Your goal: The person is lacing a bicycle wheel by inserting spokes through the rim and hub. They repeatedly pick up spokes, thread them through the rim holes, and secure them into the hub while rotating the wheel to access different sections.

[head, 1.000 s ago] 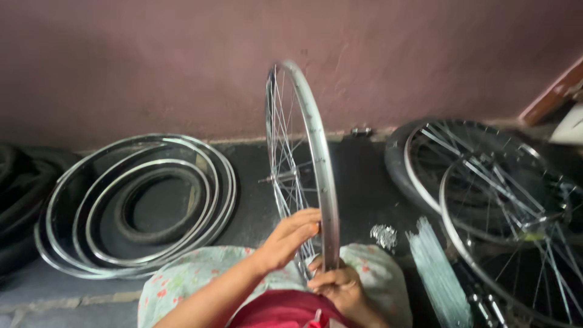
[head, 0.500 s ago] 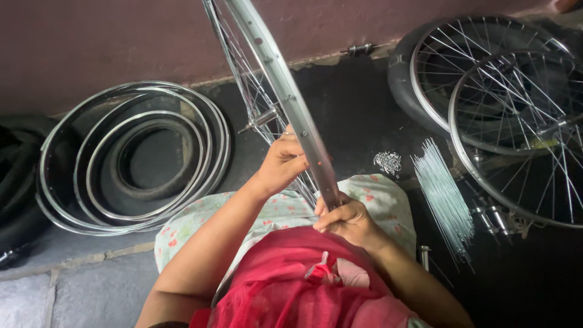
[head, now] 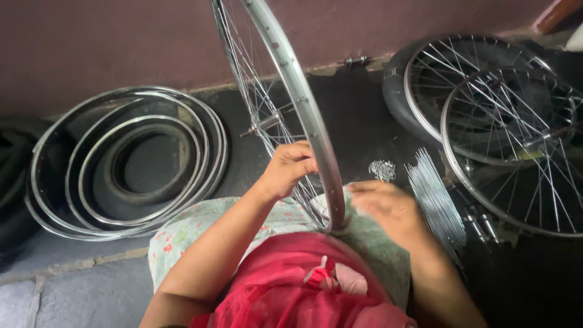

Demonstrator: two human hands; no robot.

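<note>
A spoked bicycle wheel rim stands upright on its edge in front of me, its lower part resting on my lap over a flowered cloth. My left hand grips the spokes and the rim's left side near the bottom. Just right of the rim hovers my right hand, blurred, fingers apart, holding nothing that I can see. The wheel's hub shows between the spokes.
Several bare metal rims and a tyre lie stacked on the floor at the left. Two spoked wheels lie at the right. A bundle of loose spokes and a small heap of nipples lie beside my right hand. A wall stands behind.
My right hand has come off the rim and moved to the right, toward the loose spokes. The left hand stays on the wheel. The view has shifted slightly.
</note>
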